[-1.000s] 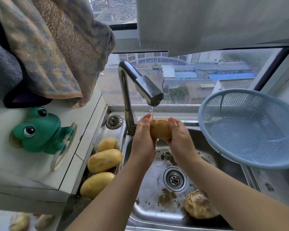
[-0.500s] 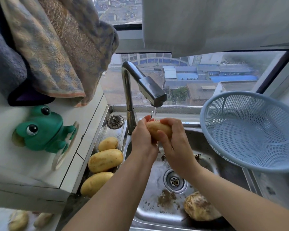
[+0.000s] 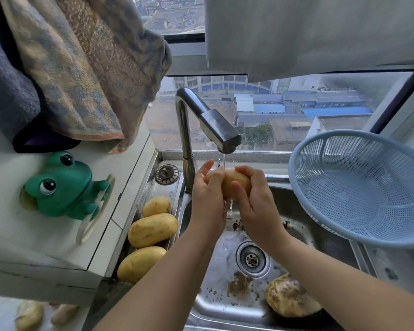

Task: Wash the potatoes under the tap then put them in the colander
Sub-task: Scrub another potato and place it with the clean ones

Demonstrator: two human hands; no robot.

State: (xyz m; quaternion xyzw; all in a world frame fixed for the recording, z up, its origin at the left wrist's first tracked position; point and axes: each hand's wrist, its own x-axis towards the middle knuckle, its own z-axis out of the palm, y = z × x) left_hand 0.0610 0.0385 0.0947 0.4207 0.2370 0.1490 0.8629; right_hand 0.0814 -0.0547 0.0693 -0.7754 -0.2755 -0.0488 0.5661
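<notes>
A: Which step is this?
B: Washing. Your left hand and right hand clasp the potato under the tap.
A: Next?
B: Likely you carry it right, into the colander.

Forearms extended forward, left grip and right grip curled, palms facing inward
</notes>
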